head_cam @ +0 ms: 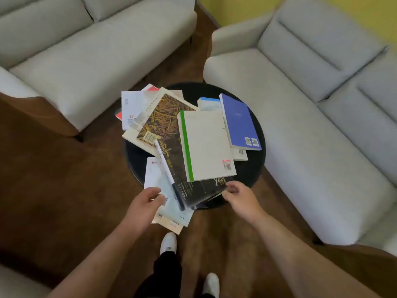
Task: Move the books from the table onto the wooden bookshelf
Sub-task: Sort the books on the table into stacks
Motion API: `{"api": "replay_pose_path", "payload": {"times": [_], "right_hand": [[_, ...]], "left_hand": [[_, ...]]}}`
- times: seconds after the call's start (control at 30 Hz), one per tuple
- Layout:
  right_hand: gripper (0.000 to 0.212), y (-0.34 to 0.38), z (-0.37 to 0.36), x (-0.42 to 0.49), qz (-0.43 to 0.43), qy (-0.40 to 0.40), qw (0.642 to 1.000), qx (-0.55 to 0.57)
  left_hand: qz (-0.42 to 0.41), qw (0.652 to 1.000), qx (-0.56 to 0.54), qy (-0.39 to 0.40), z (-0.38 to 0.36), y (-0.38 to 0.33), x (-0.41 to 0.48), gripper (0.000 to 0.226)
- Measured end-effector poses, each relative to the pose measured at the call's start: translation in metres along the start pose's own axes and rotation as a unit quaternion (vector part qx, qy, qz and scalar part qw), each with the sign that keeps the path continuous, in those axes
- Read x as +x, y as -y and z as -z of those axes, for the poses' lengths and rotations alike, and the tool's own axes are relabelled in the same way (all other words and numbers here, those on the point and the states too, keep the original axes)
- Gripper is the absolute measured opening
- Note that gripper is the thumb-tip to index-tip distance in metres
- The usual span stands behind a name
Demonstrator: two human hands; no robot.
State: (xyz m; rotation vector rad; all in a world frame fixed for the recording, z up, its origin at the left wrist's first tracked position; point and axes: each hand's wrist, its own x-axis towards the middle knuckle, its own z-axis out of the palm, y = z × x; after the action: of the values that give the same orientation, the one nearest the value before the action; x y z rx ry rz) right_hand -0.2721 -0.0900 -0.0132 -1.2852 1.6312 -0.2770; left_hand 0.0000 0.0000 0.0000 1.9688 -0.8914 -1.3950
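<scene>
Pickup stage: the left hand (146,204) is gripping the pale book (154,177), the right hand (238,196) is pinching the dark book (167,130) by its near corner, and a clean lift is apparently coming next.

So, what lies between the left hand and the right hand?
In the head view, the near end of the dark book lies between the left hand and the right hand, overlapping a pale book that the left hand holds.

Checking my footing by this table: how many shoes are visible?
2, both white: the left shoe on the brown floor just below the overhanging pale book; the right shoe near the bottom edge.
</scene>
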Motion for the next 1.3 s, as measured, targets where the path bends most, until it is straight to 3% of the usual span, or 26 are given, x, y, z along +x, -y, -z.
{"api": "replay_pose_path", "payload": {"times": [0.2,0.43,0.6,0.7,0.97,1.3], "right_hand": [[0.049,0.025,-0.004,0.051,-0.032,-0.073,0.996,-0.028],[0.031,0.028,0.005,0.095,-0.04,-0.123,0.988,-0.087],[0.041,0.044,0.013,0.121,-0.054,-0.065,0.995,0.048],[0.032,0.049,0.016,0.133,-0.053,-0.047,0.994,0.085],[0.011,0.055,0.025,0.144,-0.055,0.034,0.99,0.122],[0.021,0.033,0.016,0.118,-0.06,0.073,0.986,0.137]], "left_hand": [[0.063,0.996,-0.032,0.056,-0.008,-0.024,0.045,0.049],[0.079,0.991,-0.105,0.038,-0.02,-0.032,0.083,0.014],[0.102,0.988,-0.118,0.005,-0.026,-0.035,0.093,0.017],[0.116,0.986,-0.115,-0.017,-0.03,-0.036,0.098,0.018],[0.147,0.977,-0.148,-0.038,-0.035,-0.032,0.104,0.016],[0.177,0.963,-0.202,-0.028,-0.032,-0.032,0.105,0.016]]}}
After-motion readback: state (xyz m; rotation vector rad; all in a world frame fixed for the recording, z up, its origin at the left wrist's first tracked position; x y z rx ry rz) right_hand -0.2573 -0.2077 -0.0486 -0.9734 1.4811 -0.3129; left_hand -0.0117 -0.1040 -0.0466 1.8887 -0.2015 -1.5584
